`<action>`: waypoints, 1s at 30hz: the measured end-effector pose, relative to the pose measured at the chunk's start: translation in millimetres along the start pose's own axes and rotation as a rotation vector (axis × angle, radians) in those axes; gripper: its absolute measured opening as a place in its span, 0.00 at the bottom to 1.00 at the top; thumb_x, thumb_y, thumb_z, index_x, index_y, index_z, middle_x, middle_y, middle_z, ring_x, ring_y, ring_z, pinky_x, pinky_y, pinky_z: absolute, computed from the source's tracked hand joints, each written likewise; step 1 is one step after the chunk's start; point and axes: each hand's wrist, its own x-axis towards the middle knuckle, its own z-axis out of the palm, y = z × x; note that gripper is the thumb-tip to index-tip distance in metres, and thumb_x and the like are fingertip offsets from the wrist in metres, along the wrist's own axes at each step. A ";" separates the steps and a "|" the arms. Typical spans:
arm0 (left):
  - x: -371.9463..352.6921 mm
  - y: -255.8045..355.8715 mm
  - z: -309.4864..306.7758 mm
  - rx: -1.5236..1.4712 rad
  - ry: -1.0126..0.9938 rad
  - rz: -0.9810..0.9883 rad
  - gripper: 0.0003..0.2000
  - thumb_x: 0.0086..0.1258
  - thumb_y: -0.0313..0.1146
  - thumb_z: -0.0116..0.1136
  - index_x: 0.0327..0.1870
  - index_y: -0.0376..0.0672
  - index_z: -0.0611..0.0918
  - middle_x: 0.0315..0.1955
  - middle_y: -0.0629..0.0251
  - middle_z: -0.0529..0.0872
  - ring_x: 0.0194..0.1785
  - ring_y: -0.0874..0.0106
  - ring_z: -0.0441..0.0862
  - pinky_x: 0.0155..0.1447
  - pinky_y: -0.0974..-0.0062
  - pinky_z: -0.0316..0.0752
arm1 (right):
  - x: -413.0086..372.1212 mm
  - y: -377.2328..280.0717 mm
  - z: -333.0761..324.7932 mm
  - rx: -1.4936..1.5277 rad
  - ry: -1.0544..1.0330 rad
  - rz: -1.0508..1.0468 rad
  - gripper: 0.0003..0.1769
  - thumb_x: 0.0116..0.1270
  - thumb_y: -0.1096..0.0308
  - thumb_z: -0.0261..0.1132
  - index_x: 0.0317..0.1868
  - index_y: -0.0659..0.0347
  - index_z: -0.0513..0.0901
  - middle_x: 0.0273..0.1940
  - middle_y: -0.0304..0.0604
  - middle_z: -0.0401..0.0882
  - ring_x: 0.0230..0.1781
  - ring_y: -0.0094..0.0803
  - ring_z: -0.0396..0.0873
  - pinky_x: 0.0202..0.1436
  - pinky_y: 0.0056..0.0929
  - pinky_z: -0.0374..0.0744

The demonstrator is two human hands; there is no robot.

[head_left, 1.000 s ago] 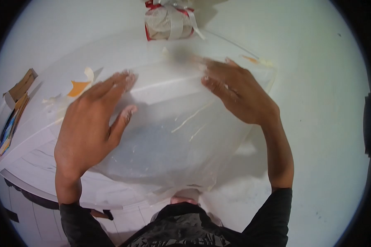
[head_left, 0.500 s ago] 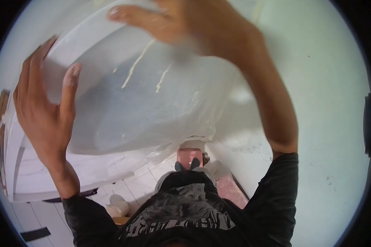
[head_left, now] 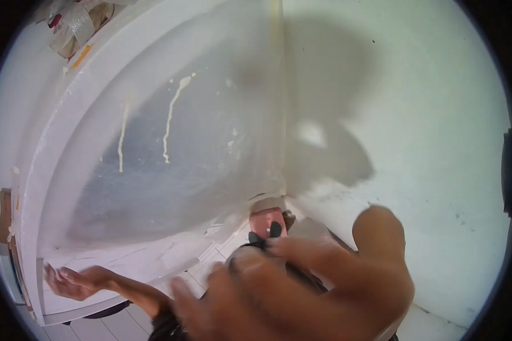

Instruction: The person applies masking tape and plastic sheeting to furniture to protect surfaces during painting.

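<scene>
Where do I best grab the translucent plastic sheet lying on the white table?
Pinch the translucent plastic sheet at its crumpled near corner, coming from the person's side of the white table. Elsewhere it lies flat against the top, while that corner wrinkles by the table edge, probably giving fingers purchase.

place: small craft workroom, likely in a home | surfaces: white table (head_left: 51, 170) under a plastic sheet (head_left: 222, 148) streaked with pale drips (head_left: 168, 131) | supplies: taped bundle (head_left: 77, 25) at far corner, cardboard (head_left: 4, 216) at left edge | shell: plain white wall (head_left: 432, 102), white tiled floor (head_left: 111, 328)
</scene>
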 end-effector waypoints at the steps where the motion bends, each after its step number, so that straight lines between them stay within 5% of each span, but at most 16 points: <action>1: -15.6 7.2 -10.7 0.084 0.076 -0.179 0.19 0.70 0.39 0.56 0.54 0.34 0.75 0.51 0.52 0.79 0.60 0.58 0.74 0.62 0.58 0.73 | 1.9 17.3 17.3 0.037 0.330 -0.160 0.10 0.58 0.68 0.64 0.42 0.52 0.83 0.30 0.34 0.78 0.34 0.26 0.78 0.35 0.29 0.78; 2: -31.9 4.4 -24.7 0.422 0.024 -0.254 0.24 0.70 0.39 0.58 0.61 0.35 0.70 0.54 0.52 0.76 0.59 0.60 0.74 0.61 0.62 0.73 | 12.5 41.8 29.6 0.148 0.476 -0.207 0.09 0.57 0.67 0.65 0.39 0.55 0.84 0.25 0.34 0.77 0.27 0.27 0.77 0.29 0.27 0.75; 3: -52.7 -0.7 -36.5 0.422 0.026 -0.262 0.24 0.70 0.39 0.58 0.61 0.35 0.70 0.54 0.52 0.76 0.59 0.60 0.74 0.61 0.62 0.73 | 23.3 66.1 42.0 0.250 0.618 -0.268 0.09 0.55 0.66 0.66 0.36 0.57 0.85 0.20 0.34 0.76 0.19 0.27 0.77 0.22 0.24 0.72; 5: -92.3 -7.1 -49.0 0.365 -0.003 -0.622 0.27 0.67 0.42 0.62 0.60 0.31 0.73 0.60 0.48 0.71 0.62 0.58 0.72 0.62 0.61 0.71 | 65.1 110.1 48.2 0.359 0.543 0.035 0.09 0.65 0.66 0.64 0.42 0.59 0.85 0.26 0.41 0.81 0.22 0.34 0.80 0.23 0.29 0.75; 6: -106.6 -3.4 -50.1 0.366 -0.011 -0.632 0.27 0.67 0.42 0.62 0.60 0.31 0.73 0.60 0.48 0.71 0.62 0.58 0.72 0.62 0.61 0.71 | 96.1 141.6 76.6 0.451 0.738 0.039 0.10 0.67 0.66 0.62 0.45 0.61 0.83 0.30 0.42 0.83 0.23 0.34 0.80 0.24 0.29 0.76; 7: -117.1 2.9 -53.5 0.322 -0.125 -0.735 0.27 0.68 0.42 0.61 0.62 0.31 0.72 0.58 0.48 0.73 0.61 0.59 0.73 0.62 0.63 0.71 | 120.4 167.1 100.9 0.592 0.777 0.120 0.16 0.68 0.66 0.61 0.54 0.62 0.78 0.43 0.48 0.82 0.36 0.38 0.83 0.37 0.32 0.79; 9: -134.6 2.3 -58.9 0.272 -0.248 -0.838 0.28 0.69 0.41 0.60 0.63 0.31 0.70 0.57 0.49 0.76 0.60 0.60 0.75 0.62 0.65 0.72 | 161.0 214.1 148.0 0.394 0.874 0.106 0.24 0.70 0.66 0.58 0.64 0.62 0.70 0.60 0.51 0.73 0.52 0.44 0.79 0.55 0.38 0.76; 11: -148.2 -15.0 -65.9 0.195 -0.402 -1.010 0.27 0.71 0.39 0.58 0.65 0.32 0.68 0.52 0.51 0.80 0.56 0.62 0.79 0.61 0.68 0.72 | 181.5 231.3 183.0 0.291 0.856 0.123 0.27 0.70 0.67 0.57 0.67 0.63 0.66 0.65 0.51 0.68 0.58 0.46 0.74 0.61 0.40 0.72; 12: -151.3 -15.9 -64.4 0.112 -0.334 -1.016 0.22 0.72 0.37 0.57 0.62 0.33 0.73 0.42 0.60 0.79 0.48 0.70 0.77 0.54 0.70 0.73 | 188.3 236.4 194.1 0.246 0.848 0.128 0.28 0.70 0.67 0.57 0.69 0.64 0.64 0.67 0.51 0.66 0.60 0.47 0.72 0.64 0.41 0.70; 13: -152.2 -15.0 -66.3 0.110 -0.333 -1.011 0.22 0.72 0.37 0.57 0.62 0.33 0.73 0.42 0.60 0.79 0.48 0.70 0.77 0.54 0.70 0.73 | 194.5 239.8 203.5 0.201 0.841 0.132 0.29 0.71 0.67 0.56 0.70 0.64 0.62 0.69 0.51 0.63 0.63 0.48 0.70 0.67 0.42 0.67; 19: -165.3 16.9 -64.0 0.007 -0.308 -0.921 0.23 0.73 0.34 0.53 0.66 0.36 0.67 0.35 0.61 0.79 0.40 0.72 0.76 0.49 0.71 0.73 | 201.9 252.7 251.1 0.492 0.931 0.254 0.28 0.72 0.67 0.55 0.70 0.67 0.62 0.65 0.55 0.68 0.66 0.49 0.67 0.68 0.41 0.67; 20: -171.2 16.5 -65.2 0.003 -0.327 -0.972 0.15 0.72 0.33 0.53 0.56 0.36 0.74 0.33 0.63 0.78 0.38 0.73 0.74 0.45 0.73 0.70 | 201.7 253.3 256.1 0.492 0.959 0.254 0.27 0.72 0.67 0.55 0.68 0.68 0.65 0.63 0.56 0.70 0.65 0.50 0.68 0.67 0.41 0.68; 23: -203.9 -15.1 -90.3 -0.022 -0.552 -0.974 0.12 0.72 0.35 0.53 0.48 0.35 0.77 0.33 0.64 0.77 0.35 0.75 0.71 0.43 0.74 0.68 | 197.0 261.6 268.6 0.504 0.957 0.319 0.24 0.71 0.67 0.55 0.64 0.69 0.70 0.59 0.58 0.74 0.61 0.50 0.71 0.65 0.42 0.70; 24: -205.5 -15.0 -85.2 -0.074 -0.498 -0.974 0.10 0.71 0.35 0.55 0.38 0.35 0.79 0.31 0.67 0.76 0.33 0.77 0.68 0.40 0.76 0.63 | 196.7 266.1 272.8 0.511 0.931 0.376 0.22 0.71 0.68 0.56 0.62 0.70 0.72 0.56 0.59 0.76 0.59 0.51 0.74 0.63 0.42 0.71; 30: -200.0 -18.2 -83.3 0.068 -0.348 -1.000 0.09 0.73 0.33 0.56 0.38 0.34 0.79 0.34 0.66 0.80 0.38 0.76 0.74 0.45 0.77 0.69 | 195.6 288.1 286.8 0.585 0.850 0.365 0.17 0.70 0.71 0.57 0.55 0.74 0.76 0.45 0.61 0.81 0.45 0.53 0.82 0.50 0.39 0.79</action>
